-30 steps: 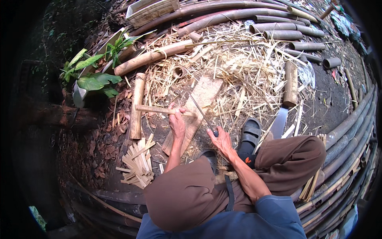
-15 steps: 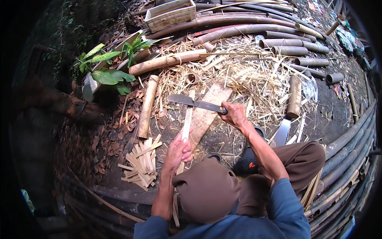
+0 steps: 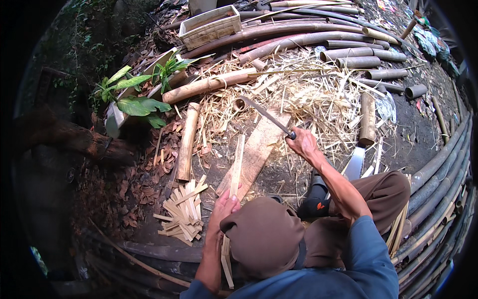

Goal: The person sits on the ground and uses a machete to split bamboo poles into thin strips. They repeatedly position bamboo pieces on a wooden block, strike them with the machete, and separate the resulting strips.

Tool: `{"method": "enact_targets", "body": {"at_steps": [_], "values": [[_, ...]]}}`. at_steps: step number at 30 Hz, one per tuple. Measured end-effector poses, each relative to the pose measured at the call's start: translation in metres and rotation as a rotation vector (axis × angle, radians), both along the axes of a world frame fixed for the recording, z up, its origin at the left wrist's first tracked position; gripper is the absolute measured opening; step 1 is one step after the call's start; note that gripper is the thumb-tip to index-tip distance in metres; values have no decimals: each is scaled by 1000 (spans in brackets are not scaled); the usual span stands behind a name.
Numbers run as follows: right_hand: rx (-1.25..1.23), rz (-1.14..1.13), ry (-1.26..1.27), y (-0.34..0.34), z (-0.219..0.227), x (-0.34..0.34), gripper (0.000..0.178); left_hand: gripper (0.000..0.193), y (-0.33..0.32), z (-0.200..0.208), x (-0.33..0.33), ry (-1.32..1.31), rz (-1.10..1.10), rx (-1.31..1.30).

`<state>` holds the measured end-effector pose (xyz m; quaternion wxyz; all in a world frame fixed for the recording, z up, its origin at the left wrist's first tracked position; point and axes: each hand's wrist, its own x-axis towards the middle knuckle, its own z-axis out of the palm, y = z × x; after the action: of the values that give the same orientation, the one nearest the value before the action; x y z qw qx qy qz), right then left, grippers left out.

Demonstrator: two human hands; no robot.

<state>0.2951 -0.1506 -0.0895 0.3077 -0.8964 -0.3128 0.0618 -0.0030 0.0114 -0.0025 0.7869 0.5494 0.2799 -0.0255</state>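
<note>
My left hand (image 3: pixel 225 209) is closed around a flat bamboo strip (image 3: pixel 238 159), which points away from me along the left side of a wooden board (image 3: pixel 266 142). In my right hand (image 3: pixel 302 142) is the dark handle of a long knife (image 3: pixel 268 115). The blade slants toward the far left over the board, apart from the strip, with mostly its narrow edge showing. Left of my left hand lies a loose pile of cut bamboo strips (image 3: pixel 183 213). My brown-trousered knee hides the strip's near part.
Shavings (image 3: pixel 318 94) cover the ground beyond the board. A short bamboo length (image 3: pixel 188 142) lies left, and a saw (image 3: pixel 355 163) beside a bamboo piece (image 3: pixel 367 118) right. Bamboo poles (image 3: pixel 433 172) line the right side. A pale crate (image 3: pixel 210 27) and leafy plant (image 3: pixel 139 105) stand farther off.
The knife has come off the strip, moving right with its blade turned to point farther away. My left hand and the strip have shifted slightly toward me.
</note>
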Motion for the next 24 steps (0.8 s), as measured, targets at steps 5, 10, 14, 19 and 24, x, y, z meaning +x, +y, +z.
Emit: {"method": "enact_targets", "body": {"at_steps": [5, 10, 14, 19, 24], "values": [[138, 494, -484, 18, 24, -71, 19, 43, 1, 7, 26, -40, 52, 36], [-20, -155, 264, 3, 12, 27, 24, 44, -2, 7, 1, -186, -71, 321], [273, -244, 353, -13, 18, 12, 28, 41, 10, -16, 27, -157, 104, 344], [357, -292, 615, -11, 60, -57, 38, 26, 42, -73, 105, -511, 335, 423], [377, -244, 736, -32, 54, -96, 31, 27, 69, -100, 152, -617, 384, 664]]}}
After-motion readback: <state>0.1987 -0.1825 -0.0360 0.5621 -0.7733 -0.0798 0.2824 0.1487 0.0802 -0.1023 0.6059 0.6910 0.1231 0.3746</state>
